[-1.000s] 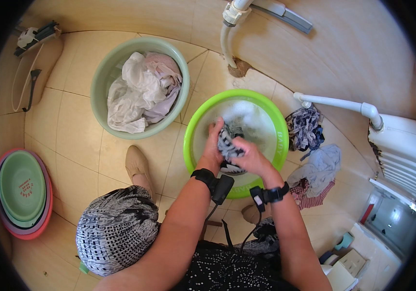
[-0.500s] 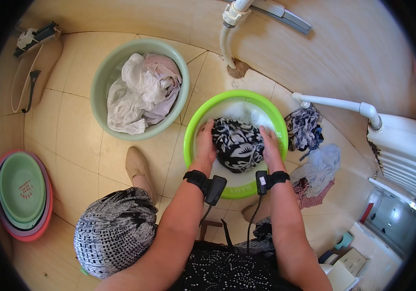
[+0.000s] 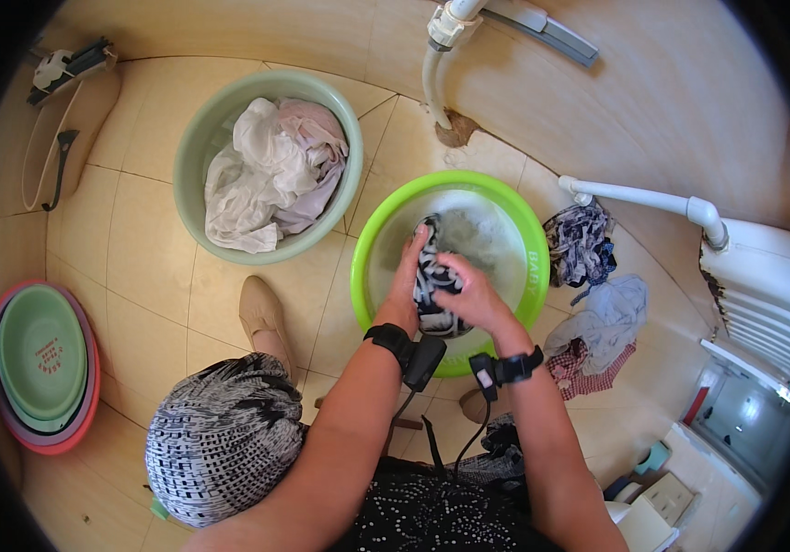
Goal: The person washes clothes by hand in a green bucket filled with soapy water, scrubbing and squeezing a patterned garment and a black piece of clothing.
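A bright green basin (image 3: 372,221) stands on the floor in front of me, with sudsy water (image 3: 482,230) in it. Over the water, a wet black-and-white patterned cloth (image 3: 432,294) is bunched between my hands. My left hand (image 3: 404,281) grips its left side, fingers pointing up along it. From the right, my right hand (image 3: 475,293) presses on it with bent fingers. What kind of garment the cloth is does not show. Both wrists carry black straps with small devices and cables.
A pale green tub (image 3: 190,221) with white and pink laundry stands at the far left. Crumpled clothes (image 3: 579,244) lie right of the basin, below a white pipe (image 3: 639,191) and a radiator (image 3: 758,276). Stacked basins (image 3: 40,340) lean at the left wall. My shoe (image 3: 261,304) is nearby.
My hands have come closer together, the right moving left. The cloth, a wide round bundle before, is now squeezed into a narrow upright bunch on the basin's left side. More suds show.
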`<state>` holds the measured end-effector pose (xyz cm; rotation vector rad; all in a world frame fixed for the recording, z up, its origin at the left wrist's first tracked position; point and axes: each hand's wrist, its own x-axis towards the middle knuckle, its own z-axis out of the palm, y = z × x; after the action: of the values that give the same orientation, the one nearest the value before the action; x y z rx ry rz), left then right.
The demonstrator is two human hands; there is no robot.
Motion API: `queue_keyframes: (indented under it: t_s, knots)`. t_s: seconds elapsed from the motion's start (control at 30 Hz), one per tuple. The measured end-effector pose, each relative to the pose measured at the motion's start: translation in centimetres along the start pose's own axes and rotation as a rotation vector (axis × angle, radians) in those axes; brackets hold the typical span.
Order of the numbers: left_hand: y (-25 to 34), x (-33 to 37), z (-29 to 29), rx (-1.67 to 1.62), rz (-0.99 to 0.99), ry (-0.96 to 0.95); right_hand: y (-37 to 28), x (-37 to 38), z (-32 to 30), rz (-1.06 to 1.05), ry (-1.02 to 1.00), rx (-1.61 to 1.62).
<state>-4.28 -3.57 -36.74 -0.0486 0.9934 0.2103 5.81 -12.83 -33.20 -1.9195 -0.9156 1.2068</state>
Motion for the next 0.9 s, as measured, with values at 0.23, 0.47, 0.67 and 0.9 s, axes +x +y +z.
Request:
queue_keyframes:
  t_s: [0.23,0.47,0.67,0.9]
  knots:
    - [-2.5,3.0,-0.1,-0.112,0.175,-0.152,-4.2,-0.6,2.3,-0.101,0.255,-0.207]
    - [-3.0,-1.5,4.3,0.357,0.283,-0.113,0.0,0.1,-3.2,0.285,0.338,-0.388]
    - [2.1,-5.0,5.6,0.610,0.381,-0.278,-1.9,-5.8,-10.1,0.035,0.344,0.516]
    - [4.2,-5.8,4.7,0.995,1.029,-0.260,-3.1,-11.5,-13.1,-0.262,0.523,0.911]
